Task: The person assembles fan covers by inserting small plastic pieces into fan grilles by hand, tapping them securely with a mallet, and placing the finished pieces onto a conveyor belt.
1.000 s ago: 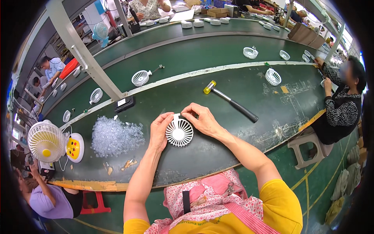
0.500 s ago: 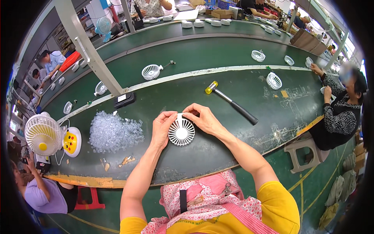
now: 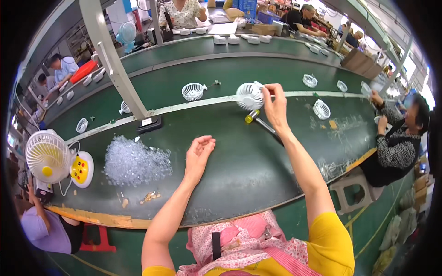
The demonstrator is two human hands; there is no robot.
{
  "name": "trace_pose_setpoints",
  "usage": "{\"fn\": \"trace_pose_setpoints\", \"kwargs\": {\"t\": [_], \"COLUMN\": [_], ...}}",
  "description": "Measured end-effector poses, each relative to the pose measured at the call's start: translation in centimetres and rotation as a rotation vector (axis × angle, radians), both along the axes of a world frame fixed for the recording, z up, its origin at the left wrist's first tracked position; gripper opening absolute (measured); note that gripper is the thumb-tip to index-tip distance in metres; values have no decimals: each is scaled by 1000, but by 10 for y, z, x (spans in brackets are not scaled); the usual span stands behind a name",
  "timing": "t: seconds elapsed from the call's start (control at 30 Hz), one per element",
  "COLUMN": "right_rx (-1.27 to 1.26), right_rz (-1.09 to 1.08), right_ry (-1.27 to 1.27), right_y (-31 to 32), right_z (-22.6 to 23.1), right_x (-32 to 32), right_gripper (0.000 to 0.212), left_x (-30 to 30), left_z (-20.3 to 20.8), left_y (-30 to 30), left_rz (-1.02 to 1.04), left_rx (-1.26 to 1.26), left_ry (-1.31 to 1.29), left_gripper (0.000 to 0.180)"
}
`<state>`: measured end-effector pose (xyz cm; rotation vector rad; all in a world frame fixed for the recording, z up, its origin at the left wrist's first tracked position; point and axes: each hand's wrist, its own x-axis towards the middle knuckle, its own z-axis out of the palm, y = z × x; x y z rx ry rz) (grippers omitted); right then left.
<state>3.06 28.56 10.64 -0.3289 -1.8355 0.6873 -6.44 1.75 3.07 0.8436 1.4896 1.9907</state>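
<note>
My right hand (image 3: pixel 276 109) reaches out over the hammer and grips the edge of a white round fan housing (image 3: pixel 249 96) with radial slats. The housing is held up near the pale rail, slightly blurred. Below it lies a hammer with a yellow head (image 3: pixel 251 117) and dark handle, partly hidden by my right hand and forearm. My left hand (image 3: pixel 200 155) hovers above the green bench with its fingers loosely curled and slightly apart, and nothing shows in it. Nearest to it is a heap of small clear plastic pieces (image 3: pixel 133 161).
Beyond the rail (image 3: pixel 202 106), a conveyor belt (image 3: pixel 161 83) carries more fan housings (image 3: pixel 193 91). A metal post (image 3: pixel 110 60) rises at left, beside a black box (image 3: pixel 150 124). A desk fan (image 3: pixel 49 155) stands far left. A co-worker (image 3: pixel 400 133) sits at the right end.
My right hand has carried the fan housing from between both hands forward and right to above the rail. My left hand has let go and stayed behind. The view has shifted slightly.
</note>
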Motion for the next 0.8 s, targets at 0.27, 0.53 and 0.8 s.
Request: {"fn": "trace_pose_setpoints", "kwargs": {"t": [0.27, 0.53, 0.8], "right_rx": [398, 634, 832], "right_rz": [-17, -36, 23], "right_ry": [-420, -695, -605], "right_y": [49, 30, -62], "right_z": [-59, -90, -37], "right_x": [-61, -173, -100], "right_gripper": [36, 38, 19], "left_x": [-4, 3, 6], "left_z": [-13, -8, -6], "left_y": [16, 18, 5], "left_rz": [-16, -23, 376], "left_rx": [-143, -150, -357], "left_ry": [121, 175, 1077], "left_gripper": [27, 31, 99]}}
